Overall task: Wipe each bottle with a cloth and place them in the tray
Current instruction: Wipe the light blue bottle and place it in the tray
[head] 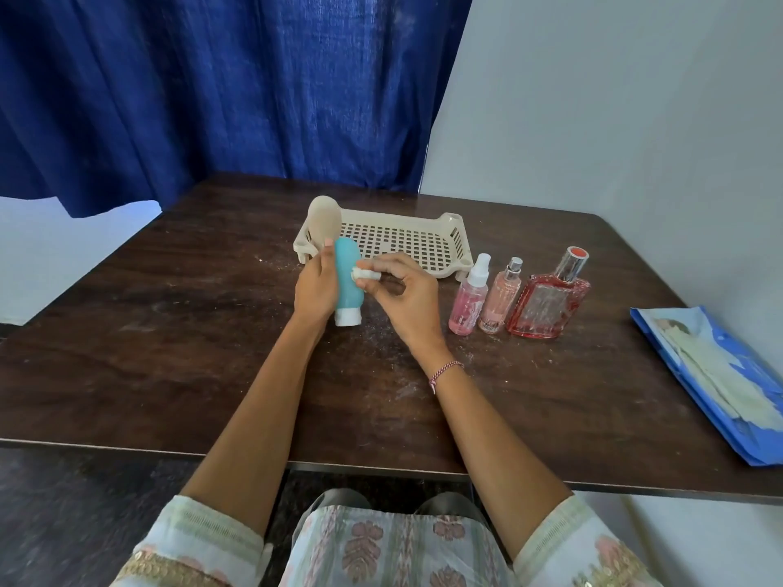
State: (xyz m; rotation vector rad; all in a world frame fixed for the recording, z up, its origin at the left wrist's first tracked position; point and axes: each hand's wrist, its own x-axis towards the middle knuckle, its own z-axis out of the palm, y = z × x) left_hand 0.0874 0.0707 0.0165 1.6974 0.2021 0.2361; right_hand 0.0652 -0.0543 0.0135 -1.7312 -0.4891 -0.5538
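Note:
A teal tube bottle [348,281] stands on its white cap near the table's middle, and my left hand [313,286] grips its left side. My right hand [402,296] pinches a small white cloth [364,274] against the tube's right side. Behind them sits a beige perforated tray [406,239] with a beige bottle [324,220] standing at its left end. To the right stand a pink spray bottle [469,302], a pale pink perfume bottle [500,300] and a larger red glass bottle [548,300] in a row.
A blue packet of wipes [716,383] lies at the table's right edge. The dark wooden table [169,332] shows white dust specks. A blue curtain [212,86] hangs behind, and a grey wall [614,99] rises on the right.

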